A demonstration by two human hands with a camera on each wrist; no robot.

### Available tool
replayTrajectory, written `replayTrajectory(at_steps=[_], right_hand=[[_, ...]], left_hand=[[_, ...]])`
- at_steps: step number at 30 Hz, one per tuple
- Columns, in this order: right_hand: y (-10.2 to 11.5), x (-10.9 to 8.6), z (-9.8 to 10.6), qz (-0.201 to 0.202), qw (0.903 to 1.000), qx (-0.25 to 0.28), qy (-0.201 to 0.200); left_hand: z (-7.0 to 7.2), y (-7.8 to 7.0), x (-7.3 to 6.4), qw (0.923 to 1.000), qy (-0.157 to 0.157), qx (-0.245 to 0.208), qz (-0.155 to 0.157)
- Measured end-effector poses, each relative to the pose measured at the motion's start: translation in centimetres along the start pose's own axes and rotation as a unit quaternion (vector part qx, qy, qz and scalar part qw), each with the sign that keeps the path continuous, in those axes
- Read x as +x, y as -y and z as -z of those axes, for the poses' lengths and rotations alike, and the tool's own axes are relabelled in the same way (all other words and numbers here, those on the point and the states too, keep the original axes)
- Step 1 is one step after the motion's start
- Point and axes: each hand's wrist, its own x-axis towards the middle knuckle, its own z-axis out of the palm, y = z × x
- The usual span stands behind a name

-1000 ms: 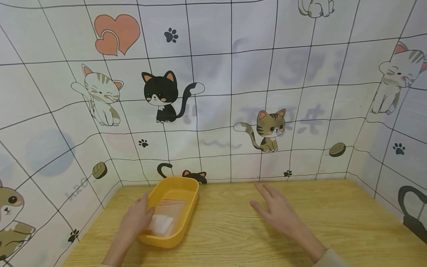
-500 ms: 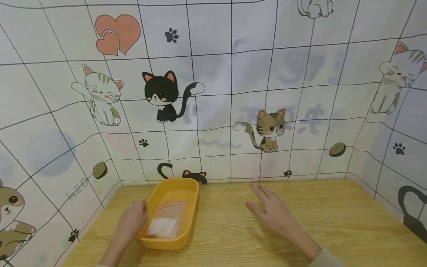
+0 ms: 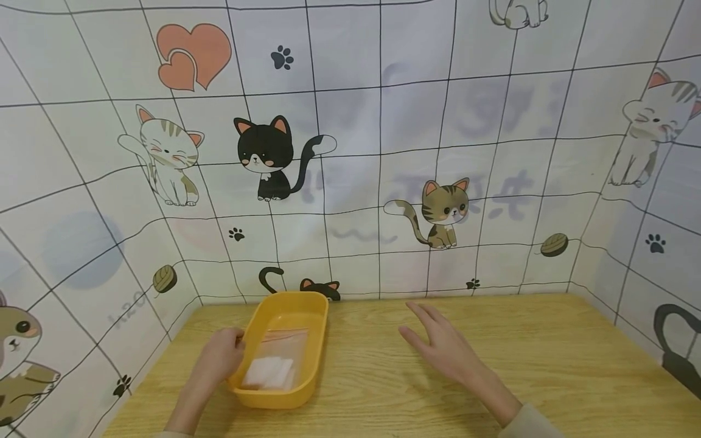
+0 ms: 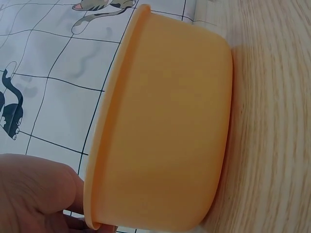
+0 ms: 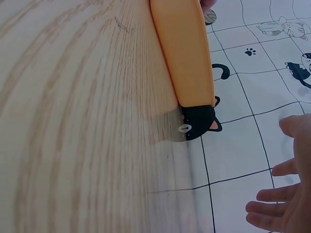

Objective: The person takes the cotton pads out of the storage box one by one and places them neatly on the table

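On the left of the table stands a yellow plastic basin (image 3: 316,350), rectangular with rounded corners. Inside it, a clear zip bag (image 3: 292,340) with a reddish seal line lies along the bottom, and a folded white piece (image 3: 268,371) shows at its near end. My left hand (image 3: 220,354) grips the basin's left rim; the left wrist view has the thumb (image 4: 53,182) against the rim, fingers mostly hidden behind it. To the right, my right hand (image 3: 445,347) hovers over the table with fingers spread and holds nothing.
The pale wood-grain table (image 3: 372,371) runs back to a white gridded wall sheet (image 3: 350,182) printed with cartoon cats, paw prints and yarn balls. More of this sheet rises on the left and right sides. The basin's far end is close to the back sheet.
My left hand has shifted from the basin's inner side to its left rim, fingers now curled. The basin has turned slightly. My right hand has drifted a little to the left.
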Motion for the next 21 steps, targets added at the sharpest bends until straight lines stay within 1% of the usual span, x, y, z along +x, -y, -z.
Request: replayTrajectory(at_steps=[4, 9, 16, 21], right_hand=[[0.2, 0.2, -0.1, 0.002, 1.0, 0.007, -0.002], [0.5, 0.4, -0.1, -0.001, 0.9998, 0.021, 0.0], [1.1, 0.7, -0.3, -0.006, 0.9986, 0.052, 0.009], [1.4, 1.0, -0.5, -0.005, 0.9977, 0.067, 0.013]], left_hand=[[0.0, -0.4, 0.1, 1.0, 0.001, 0.0, -0.005], [-0.2, -0.5, 0.3, 0.9999, 0.006, -0.008, -0.002], [-0.2, -0.4, 0.5, 0.9994, 0.014, -0.027, 0.017], [-0.1, -0.4, 0.4, 0.999, 0.019, -0.037, 0.014]])
